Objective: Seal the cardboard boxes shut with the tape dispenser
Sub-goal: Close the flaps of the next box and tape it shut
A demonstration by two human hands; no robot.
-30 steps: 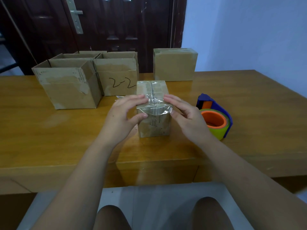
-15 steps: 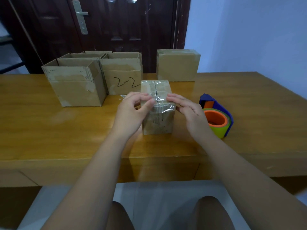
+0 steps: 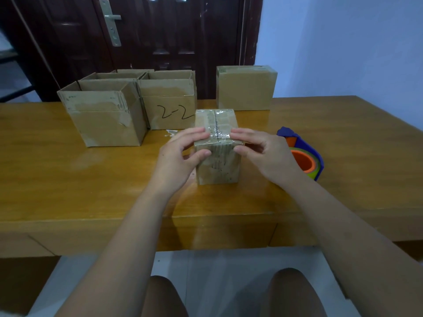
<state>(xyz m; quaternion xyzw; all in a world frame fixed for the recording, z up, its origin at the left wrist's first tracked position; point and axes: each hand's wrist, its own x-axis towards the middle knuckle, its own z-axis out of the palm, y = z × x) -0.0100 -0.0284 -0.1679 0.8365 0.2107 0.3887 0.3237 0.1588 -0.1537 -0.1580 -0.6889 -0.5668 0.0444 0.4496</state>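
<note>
Thumb of left hand (image 3: 178,156) has moved down to box (image 3: 217,168) front; right hand (image 3: 265,152) likewise pinches the taped edge: seal judged nearly complete.

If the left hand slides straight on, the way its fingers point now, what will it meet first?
Most likely the right hand: its fingertips lie opposite on the small box, just across its taped seam.

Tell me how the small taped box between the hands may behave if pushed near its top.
The small taped box looks about as tall as wide, so a high push might tip it. On the glossy table a low push would probably slide it. Its straight cardboard walls suggest stiffness.
</note>
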